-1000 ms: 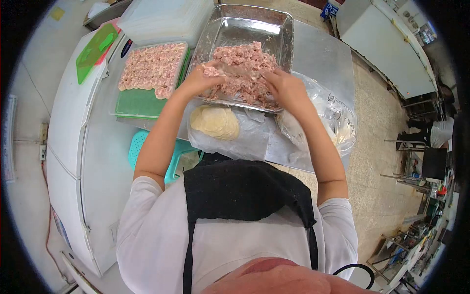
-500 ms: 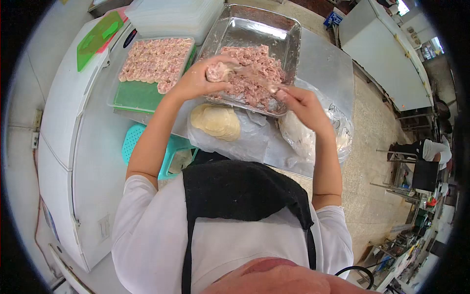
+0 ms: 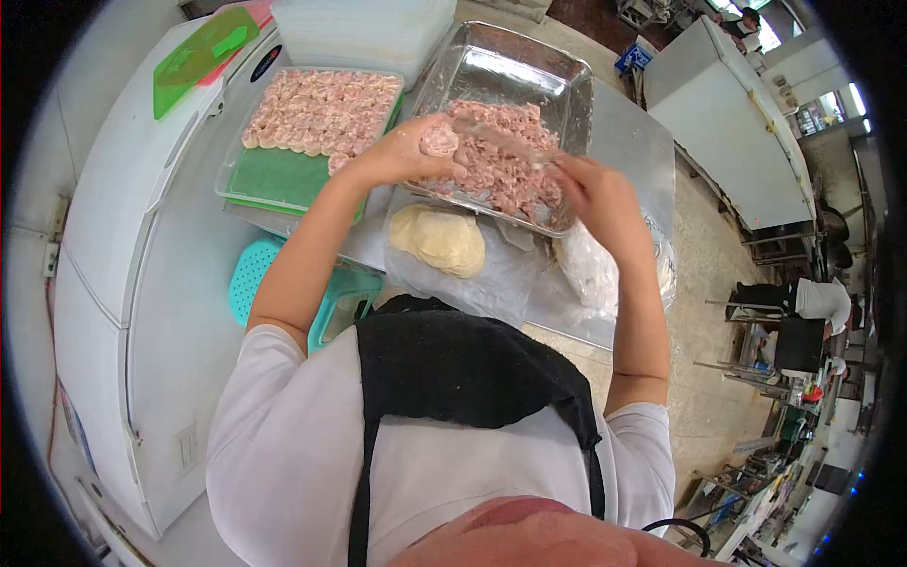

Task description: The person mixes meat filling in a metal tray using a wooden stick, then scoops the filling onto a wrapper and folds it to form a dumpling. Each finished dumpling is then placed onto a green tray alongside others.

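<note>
My left hand (image 3: 404, 156) is curled around a round, meat-filled dumpling (image 3: 439, 140), its pink top facing up. In my right hand (image 3: 602, 196) is a thin, flat spatula (image 3: 501, 139), blurred, its blade stretching towards the dumpling. Both hands are over the near part of a deep metal pan (image 3: 578, 94), where a heap of minced meat (image 3: 505, 161) lies. A green-based tray (image 3: 283, 180) to the left holds tight rows of filled dumplings (image 3: 321, 106). Just below the pan, a stack of round dough wrappers (image 3: 439, 241) rests on a plastic sheet.
Stacked clear plastic containers (image 3: 354, 38) stand behind the dumpling tray. A clear plastic bag (image 3: 588, 269) lies near my right forearm. A white freezer (image 3: 94, 227) is at my left, with a turquoise stool (image 3: 253, 279) under the table's edge. Another person (image 3: 822, 302) is far right.
The spatula's blade has shifted up beside the dumpling. My left hand still grips the dumpling, whose top now shows more fully. The whole view has shifted slightly.
</note>
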The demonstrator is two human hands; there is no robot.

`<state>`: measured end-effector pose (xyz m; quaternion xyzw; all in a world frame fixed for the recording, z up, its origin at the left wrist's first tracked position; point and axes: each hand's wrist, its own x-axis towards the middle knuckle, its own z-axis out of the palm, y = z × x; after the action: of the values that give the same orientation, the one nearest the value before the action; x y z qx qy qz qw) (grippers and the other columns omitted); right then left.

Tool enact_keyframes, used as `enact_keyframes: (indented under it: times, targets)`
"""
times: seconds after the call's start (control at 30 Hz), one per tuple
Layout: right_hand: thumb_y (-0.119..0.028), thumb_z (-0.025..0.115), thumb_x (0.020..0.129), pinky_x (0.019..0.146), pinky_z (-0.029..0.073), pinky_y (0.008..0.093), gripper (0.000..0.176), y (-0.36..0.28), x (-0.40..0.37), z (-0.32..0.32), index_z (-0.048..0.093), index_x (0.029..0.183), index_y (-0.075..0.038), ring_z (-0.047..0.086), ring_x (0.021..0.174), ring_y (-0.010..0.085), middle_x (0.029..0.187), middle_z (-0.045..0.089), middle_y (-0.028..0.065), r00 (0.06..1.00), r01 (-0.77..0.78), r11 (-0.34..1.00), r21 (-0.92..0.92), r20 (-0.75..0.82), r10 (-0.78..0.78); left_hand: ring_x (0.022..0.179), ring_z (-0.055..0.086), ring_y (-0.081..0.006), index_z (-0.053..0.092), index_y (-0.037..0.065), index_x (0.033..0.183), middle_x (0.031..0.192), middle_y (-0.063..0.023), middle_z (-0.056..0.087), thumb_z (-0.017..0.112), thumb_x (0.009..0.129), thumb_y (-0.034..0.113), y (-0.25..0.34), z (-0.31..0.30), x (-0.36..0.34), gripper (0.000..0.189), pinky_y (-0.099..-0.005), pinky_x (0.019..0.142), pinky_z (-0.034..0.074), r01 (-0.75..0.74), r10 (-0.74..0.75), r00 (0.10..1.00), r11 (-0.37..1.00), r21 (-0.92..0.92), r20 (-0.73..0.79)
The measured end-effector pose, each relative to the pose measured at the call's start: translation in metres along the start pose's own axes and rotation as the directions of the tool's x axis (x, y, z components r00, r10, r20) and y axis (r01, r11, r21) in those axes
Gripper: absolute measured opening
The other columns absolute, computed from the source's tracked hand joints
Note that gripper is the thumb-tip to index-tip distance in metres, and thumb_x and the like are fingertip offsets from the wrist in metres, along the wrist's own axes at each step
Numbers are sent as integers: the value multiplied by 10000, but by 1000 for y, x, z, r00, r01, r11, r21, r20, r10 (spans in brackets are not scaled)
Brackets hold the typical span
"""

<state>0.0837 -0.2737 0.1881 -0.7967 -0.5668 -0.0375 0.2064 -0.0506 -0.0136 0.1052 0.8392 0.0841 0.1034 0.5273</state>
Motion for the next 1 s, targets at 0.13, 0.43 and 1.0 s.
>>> enact_keyframes:
  times: [0.13, 0.43, 1.0]
  targets:
    - [-252, 550, 944, 693, 481, 443, 262, -54, 9, 2, 641, 1044, -28, 612, 829, 398, 879, 620, 226, 989, -147, 959, 241, 61, 136, 959, 608, -141, 619, 59, 1130, 1035, -60, 667, 807, 745, 247, 12, -35, -22, 468, -305, 884, 475, -186, 187, 982, 982, -21, 40]
    - [-212, 564, 949, 697, 470, 368, 266, -89, 4, 99, 636, 1095, -1, 616, 776, 265, 811, 630, 138, 949, -301, 857, 419, 40, 313, 961, 613, -300, 602, 62, 1173, 1120, -170, 628, 804, 709, 319, -65, -150, -95, 567, -380, 841, 489, -22, 45, 995, 972, 234, -94]
    - [-257, 500, 1003, 453, 244, 181, 335, -180, -88, 112, 607, 1206, -13, 311, 510, 3, 611, 373, -94, 627, -570, 376, 731, 91, 773, 1050, 586, -414, 377, 18, 1375, 1194, -274, 575, 760, 729, 163, -134, -120, -98, 765, -456, 874, 487, 8, 45, 993, 899, 437, -110]
